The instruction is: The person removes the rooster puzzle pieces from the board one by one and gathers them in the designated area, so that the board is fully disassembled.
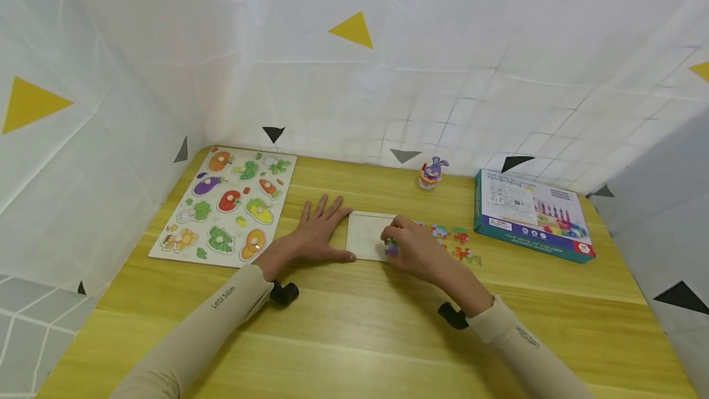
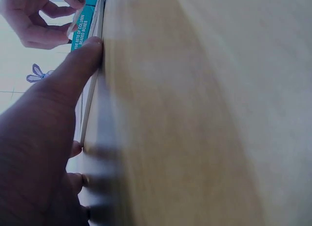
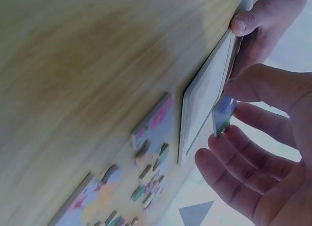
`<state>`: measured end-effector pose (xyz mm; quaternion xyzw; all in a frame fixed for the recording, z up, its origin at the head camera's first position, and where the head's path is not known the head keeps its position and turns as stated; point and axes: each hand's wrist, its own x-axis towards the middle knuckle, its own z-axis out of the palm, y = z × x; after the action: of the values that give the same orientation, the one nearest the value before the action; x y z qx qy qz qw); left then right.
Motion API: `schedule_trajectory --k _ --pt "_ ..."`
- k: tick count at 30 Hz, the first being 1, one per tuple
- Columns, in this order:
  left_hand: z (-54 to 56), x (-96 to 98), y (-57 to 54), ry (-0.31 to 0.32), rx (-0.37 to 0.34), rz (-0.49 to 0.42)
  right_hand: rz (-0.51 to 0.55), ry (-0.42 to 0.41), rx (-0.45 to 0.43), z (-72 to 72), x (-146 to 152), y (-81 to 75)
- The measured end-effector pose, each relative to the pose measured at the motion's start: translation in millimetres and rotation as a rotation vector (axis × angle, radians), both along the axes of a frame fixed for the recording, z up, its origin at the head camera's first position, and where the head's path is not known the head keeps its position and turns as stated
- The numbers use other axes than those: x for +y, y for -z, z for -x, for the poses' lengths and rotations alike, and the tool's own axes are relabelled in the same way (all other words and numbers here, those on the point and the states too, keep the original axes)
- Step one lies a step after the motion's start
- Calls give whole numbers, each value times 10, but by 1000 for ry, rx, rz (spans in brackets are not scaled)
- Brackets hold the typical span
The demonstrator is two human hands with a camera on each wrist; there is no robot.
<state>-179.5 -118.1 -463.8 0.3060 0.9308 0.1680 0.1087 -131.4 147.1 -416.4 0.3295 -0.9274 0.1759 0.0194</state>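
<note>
A shallow, pale puzzle tray (image 1: 367,234) lies on the table between both hands, its inside bare where it shows. Flat and spread, the left hand (image 1: 317,234) rests at the tray's left side, thumb and index fingertip right at its edge. The right hand (image 1: 414,247) pinches a puzzle piece (image 3: 224,113) between thumb and fingers. This piece is purple-blue with some green and stands tilted over the tray's right part. Several loose puzzle pieces (image 1: 461,237), brightly coloured, lie right of the tray, partly hidden by the right hand in the head view.
A vegetable peg board (image 1: 232,220) lies at the left of the wooden table (image 1: 343,337). Behind the loose pieces stands a small purple rabbit figure (image 1: 431,173). A teal-edged bead box (image 1: 533,214) lies at the right. White sheeting (image 1: 310,97) hangs behind the table.
</note>
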Motion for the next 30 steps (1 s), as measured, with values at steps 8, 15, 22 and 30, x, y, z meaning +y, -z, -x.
schedule_trajectory --k 8,15,22,30 --pt "-13 10 -13 0 18 3 -31 13 33 -90 144 -25" --pt "-17 4 -11 1 13 -14 -35 43 32 -167 270 -43" --pt "-18 -7 -11 6 11 -28 -1 51 46 -218 400 -19" --pt "-12 -5 -4 13 14 -25 -12 115 44 -285 586 -66"
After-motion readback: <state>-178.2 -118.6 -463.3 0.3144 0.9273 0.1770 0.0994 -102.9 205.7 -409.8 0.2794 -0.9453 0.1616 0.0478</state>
